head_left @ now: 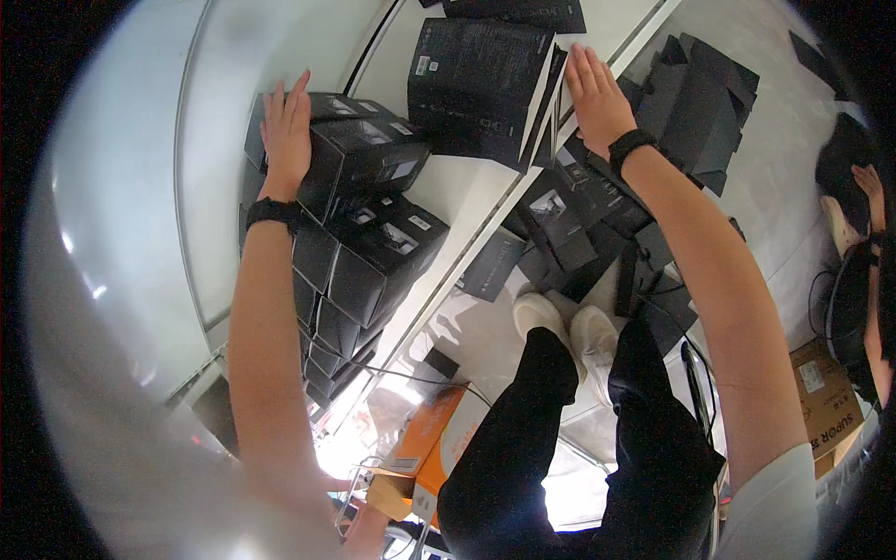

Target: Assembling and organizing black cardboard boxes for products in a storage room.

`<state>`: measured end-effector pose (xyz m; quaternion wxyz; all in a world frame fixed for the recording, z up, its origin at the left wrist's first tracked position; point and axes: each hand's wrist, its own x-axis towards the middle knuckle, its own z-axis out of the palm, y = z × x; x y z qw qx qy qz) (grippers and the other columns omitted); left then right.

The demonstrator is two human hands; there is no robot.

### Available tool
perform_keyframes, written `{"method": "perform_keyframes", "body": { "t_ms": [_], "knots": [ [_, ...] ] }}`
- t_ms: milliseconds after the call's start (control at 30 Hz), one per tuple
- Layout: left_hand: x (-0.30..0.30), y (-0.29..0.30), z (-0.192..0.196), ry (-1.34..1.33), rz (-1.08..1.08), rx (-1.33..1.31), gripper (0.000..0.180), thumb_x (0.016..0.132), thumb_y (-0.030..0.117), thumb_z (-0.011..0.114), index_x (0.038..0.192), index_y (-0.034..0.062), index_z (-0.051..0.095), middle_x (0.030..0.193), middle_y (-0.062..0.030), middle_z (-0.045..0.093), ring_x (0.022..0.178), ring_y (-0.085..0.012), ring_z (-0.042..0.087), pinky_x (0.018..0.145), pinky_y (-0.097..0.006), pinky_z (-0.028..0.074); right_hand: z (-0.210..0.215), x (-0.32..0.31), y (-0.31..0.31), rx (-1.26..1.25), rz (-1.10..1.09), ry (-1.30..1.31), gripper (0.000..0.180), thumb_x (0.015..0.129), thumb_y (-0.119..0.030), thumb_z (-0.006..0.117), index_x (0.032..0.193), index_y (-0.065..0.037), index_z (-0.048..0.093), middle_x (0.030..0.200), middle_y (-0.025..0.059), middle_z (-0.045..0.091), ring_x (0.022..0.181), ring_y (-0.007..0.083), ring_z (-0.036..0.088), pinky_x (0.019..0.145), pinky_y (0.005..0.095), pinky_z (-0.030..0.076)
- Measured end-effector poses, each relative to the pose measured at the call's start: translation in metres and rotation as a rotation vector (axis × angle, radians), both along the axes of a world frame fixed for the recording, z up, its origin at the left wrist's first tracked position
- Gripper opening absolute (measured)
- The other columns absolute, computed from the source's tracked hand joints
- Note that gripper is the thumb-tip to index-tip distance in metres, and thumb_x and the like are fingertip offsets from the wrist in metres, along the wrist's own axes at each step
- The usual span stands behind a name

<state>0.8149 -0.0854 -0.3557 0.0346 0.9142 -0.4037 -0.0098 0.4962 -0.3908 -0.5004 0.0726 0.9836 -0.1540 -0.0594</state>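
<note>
Fingers loosely spread, the left hand [287, 140] lies over a stack of closed black cardboard boxes [369, 154] on the long white counter [467, 191], at its left side. Straight and pressed together, the right hand's fingers reach along the edge of a pile of flat-looking black printed cardboard pieces [481, 79] on the counter; the right hand [600, 105] pinches nothing visible. Judging by their shape, the stacked boxes are finished, while the flat-looking pile seems left to deal with, as do jumbled black cartons [695, 117] on the floor right of the counter. Both palms are hidden, so firm contact cannot be told. The left forearm covers part of the stack, and another black piece [518, 11] on the counter is cut off above.
</note>
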Motion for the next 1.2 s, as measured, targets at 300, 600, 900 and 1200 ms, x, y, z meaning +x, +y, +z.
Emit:
{"method": "perform_keyframes", "body": {
  "t_ms": [300, 600, 900, 1200],
  "knots": [
    [-0.013, -0.015, 0.008, -0.004, 0.237, -0.148, 0.072, 0.104, 0.054, 0.033, 0.158, 0.0076, 0.023, 0.159, -0.0327, 0.019, 0.15, -0.0453, 0.016, 0.122, -0.053, 0.011, -0.001, 0.003, 0.002, 0.03, -0.005, -0.07, 0.093, 0.082, -0.03, 0.071, 0.155, 0.005, 0.025, 0.162, 0.0226, 0.02, 0.15, 0.0365, 0.021, 0.125, 0.0426, 0.019],
    [-0.015, -0.03, 0.037, -0.059, 0.345, 0.235, 0.073, 0.103, 0.056, 0.035, 0.156, 0.0061, 0.027, 0.158, -0.0267, 0.029, 0.146, -0.0447, 0.025, 0.12, -0.054, 0.019, 0.0, 0.006, 0.0, 0.018, 0.007, -0.008, 0.096, 0.081, -0.031, 0.075, 0.154, 0.007, 0.025, 0.163, 0.0254, 0.017, 0.151, 0.0386, 0.019, 0.124, 0.043, 0.02],
    [-0.143, -0.021, 0.091, -0.175, -0.203, 0.071, 0.068, 0.093, 0.049, 0.066, 0.142, 0.0056, 0.051, 0.146, -0.027, 0.045, 0.138, -0.0427, 0.04, 0.115, -0.056, 0.03, 0.009, 0.002, -0.005, 0.095, 0.021, 0.002, 0.081, 0.083, -0.01, 0.06, 0.154, 0.007, 0.026, 0.163, 0.025, 0.017, 0.152, 0.0374, 0.019, 0.124, 0.0421, 0.02],
    [-0.231, 0.07, 0.113, -0.075, 0.009, 0.306, 0.08, 0.088, 0.05, 0.071, 0.147, 0.0023, 0.045, 0.154, -0.0268, 0.035, 0.139, -0.0452, 0.037, 0.115, -0.052, 0.032, 0.008, 0.003, -0.008, 0.202, 0.011, 0.053, 0.094, 0.077, -0.014, 0.072, 0.155, 0.005, 0.023, 0.164, 0.0243, 0.016, 0.153, 0.0362, 0.017, 0.123, 0.041, 0.022]
  ]
}}
